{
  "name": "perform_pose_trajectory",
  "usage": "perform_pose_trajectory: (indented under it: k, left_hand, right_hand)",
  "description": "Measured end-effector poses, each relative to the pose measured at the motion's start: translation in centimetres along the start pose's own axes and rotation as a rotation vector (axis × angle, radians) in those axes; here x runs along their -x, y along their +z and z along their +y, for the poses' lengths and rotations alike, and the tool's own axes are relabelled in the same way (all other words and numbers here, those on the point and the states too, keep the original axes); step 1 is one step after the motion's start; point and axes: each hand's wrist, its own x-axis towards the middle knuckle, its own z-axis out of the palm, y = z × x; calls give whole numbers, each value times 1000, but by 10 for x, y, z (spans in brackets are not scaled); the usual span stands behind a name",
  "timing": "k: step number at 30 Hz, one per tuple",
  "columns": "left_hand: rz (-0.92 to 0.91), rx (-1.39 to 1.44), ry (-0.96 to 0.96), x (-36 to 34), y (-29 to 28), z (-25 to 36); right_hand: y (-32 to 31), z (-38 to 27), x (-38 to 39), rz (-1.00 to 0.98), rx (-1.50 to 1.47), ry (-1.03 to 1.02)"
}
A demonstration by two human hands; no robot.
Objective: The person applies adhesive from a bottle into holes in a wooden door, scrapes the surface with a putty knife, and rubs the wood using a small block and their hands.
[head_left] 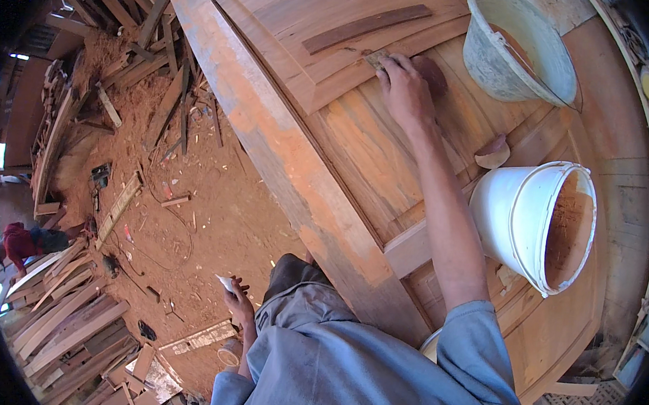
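Note:
A panelled wooden door (365, 153) lies flat at my right, with orange-brown filler smeared over its frame and panels. My right hand (408, 88) reaches out over it, fingers closed on a small, flat, greenish-brown piece (377, 58) pressed to the wood; its kind is unclear. Against that hand lies a dark reddish-brown rounded piece (432, 76). Just beyond is a long dark wood strip (367, 29). Low by my side, away from the door, my left hand (239, 302) is closed round a small white thing (225, 281), too small to name.
On the door stand a grey bucket (500, 64) and a white bucket (515, 216) with brown residue inside. A curved scrap (493, 151) lies between them. Stacked planks (68, 320) and offcuts line the sawdust-covered floor (209, 232) at left. Another person (24, 245) bends at far left.

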Motion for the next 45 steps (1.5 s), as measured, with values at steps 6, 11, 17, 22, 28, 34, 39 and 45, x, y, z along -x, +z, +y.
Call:
perform_pose_trajectory:
  k: [6,11,17,22,28,34,39,45]
  left_hand:
    - [-7,17,13,-1,0,-4]
    - [-4,41,7,-2,0,-8]
    - [16,23,-18,4,-1,-1]
    - [0,30,-10,2,0,-3]
    - [18,2,7,2,-1,-8]
    - [17,1,-8,2,0,-8]
    - [29,8,-8,1,1,-6]
    - [26,63,-20,0,-3,-24]
  right_hand:
    - [-4,-5,1,-21,1,24]
    - [3,6,0,47,-20,-50]
    - [-2,-3,0,-8,-17,4]
    - [-4,-2,-1,-36,-13,6]
    - [-1,1,2,-9,-38,-2]
    - [0,0,-1,-20,-12,-17]
    - [-4,-2,-2,-61,23,-9]
    - [-3,1,4,62,-10,-23]
